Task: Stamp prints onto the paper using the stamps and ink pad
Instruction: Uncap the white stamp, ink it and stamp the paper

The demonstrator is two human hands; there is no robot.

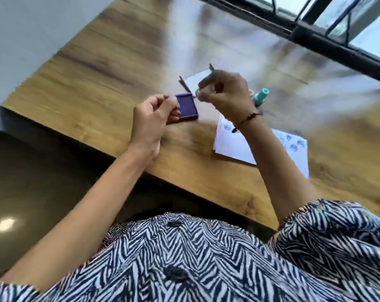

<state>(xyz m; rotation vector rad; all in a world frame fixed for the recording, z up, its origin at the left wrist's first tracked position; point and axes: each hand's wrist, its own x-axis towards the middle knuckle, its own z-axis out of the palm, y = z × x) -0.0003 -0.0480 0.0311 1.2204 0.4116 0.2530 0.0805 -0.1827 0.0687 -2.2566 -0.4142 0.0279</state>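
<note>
On the table (102, 68) a paper (232, 144) with blue prints is laid under the right forearm, and the purple ink pad (188, 106) is steadied at its near edge by the curled left hand (151, 118). A small stamp (198, 92), too blurred to make out, is pinched by the right hand (225, 92) just above the pad. It should be pressed down flat and lifted straight, so that ink is taken evenly.

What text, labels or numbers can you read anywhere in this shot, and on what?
None readable.
Paper: blue stamped prints only, blurred; no letters can be made out.
Ink pad: purple, no label visible.
Teal stamp: no marking visible.
Stamp in the right hand: blurred and mostly covered; nothing legible.
Left hand steadies the ink pad and hides its near edge.
</note>
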